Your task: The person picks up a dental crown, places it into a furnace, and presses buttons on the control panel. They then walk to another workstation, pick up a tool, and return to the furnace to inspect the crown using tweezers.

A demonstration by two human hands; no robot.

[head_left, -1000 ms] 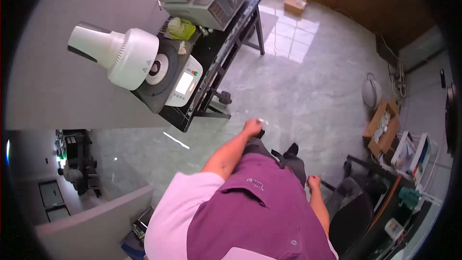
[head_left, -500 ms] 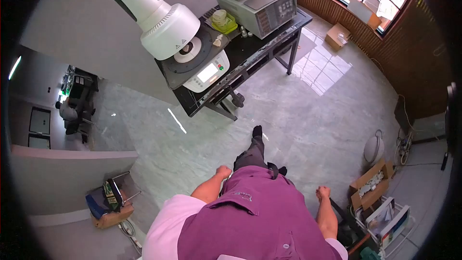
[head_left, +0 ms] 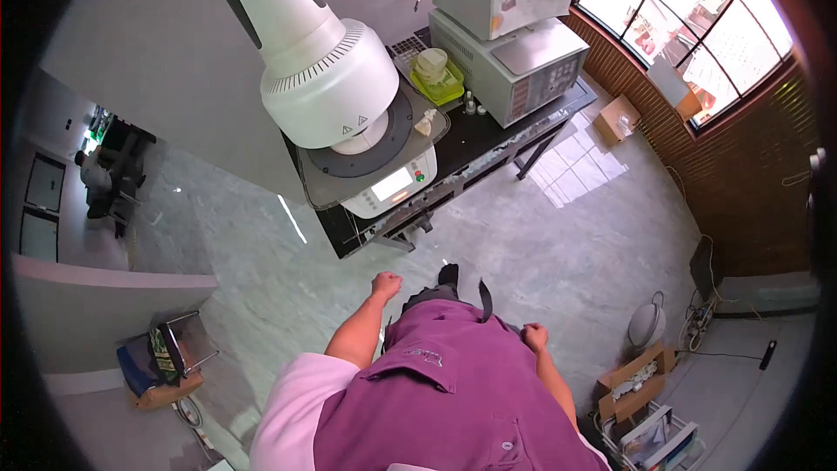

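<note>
My left hand (head_left: 386, 285) hangs in the air beside my purple apron, its fingers curled, and nothing shows in it. Lower and to the right, my right hand (head_left: 535, 337) is also curled beside the apron, apparently without anything in it. Nearest ahead of me is a white furnace (head_left: 336, 92) with a vented round head. Its lit screen (head_left: 392, 184) faces me, above a control base with red and green buttons. The furnace stands on a black table (head_left: 481, 141); neither hand touches either one.
Farther along the table are a yellow-green tray (head_left: 440, 87), small bottles and a grey box-shaped machine (head_left: 523, 70). Cardboard boxes (head_left: 617, 119) (head_left: 629, 386) stand by the window and at lower right. A low wall (head_left: 113, 310) and a seated person (head_left: 96, 179) are left.
I have stepped closer to the table, so the furnace looks larger. My left hand has swung forward and up in view; my right hand now lies nearer my body.
</note>
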